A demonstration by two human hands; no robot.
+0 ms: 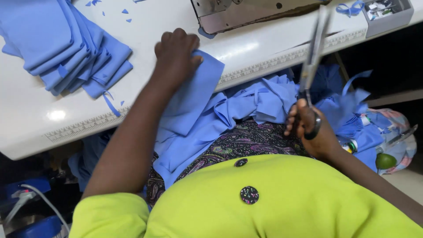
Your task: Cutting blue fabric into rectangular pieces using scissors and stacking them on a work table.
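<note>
Head view, blue cloth piece pinned on white sewing table edge under left hand, fingers curled over its top corner, long steel scissors gripped upright in right hand, blades shut, folded blue cloth stack left.

The left hand lies knuckles up at the near edge of the white table, fingers curled and pressing down, its bare forearm stretched straight back from that edge toward the body. The right hand hangs off the table, below its near edge, closed in a fist with fingers through dark handle loops, wrist bent back. Its forearm runs from there down toward the lower right.
</note>
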